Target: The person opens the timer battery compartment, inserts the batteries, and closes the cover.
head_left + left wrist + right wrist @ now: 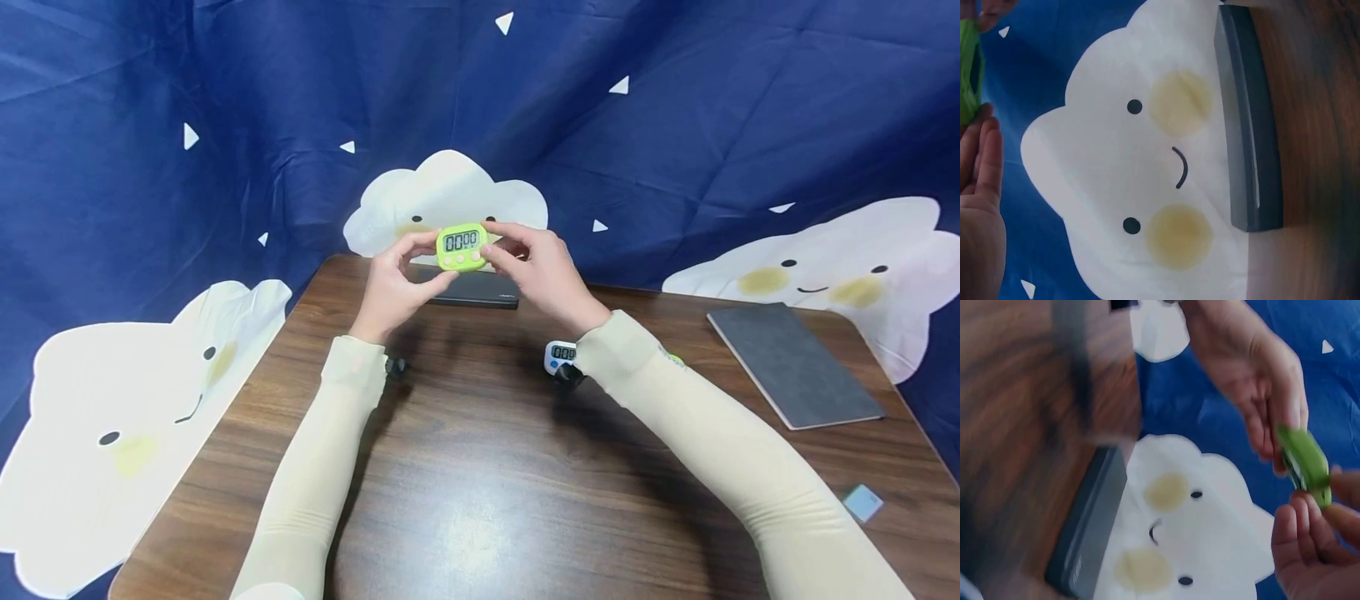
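Note:
A lime-green digital timer [461, 247] is held up above the far part of the table, its display reading 00:00 toward the head camera. My left hand [393, 283] pinches its left end between thumb and fingers. At the opposite end, my right hand [546, 271] grips it, with the thumb at the right-hand button on the front. Seen from the right wrist, the green timer [1305, 461] sits edge-on between both hands. Only its edge, the green timer [969, 72], enters the left wrist view. A white-and-blue timer [557, 357] lies on the table, partly hidden by the right wrist.
Behind the hands a black box [480, 290] lies at the table's far edge. A dark grey notebook [795, 364] is at the right, with a small light-blue square object [863, 503] nearer. Something green peeks out behind the right sleeve. A blue cloud-patterned curtain [420, 83] hangs behind the table.

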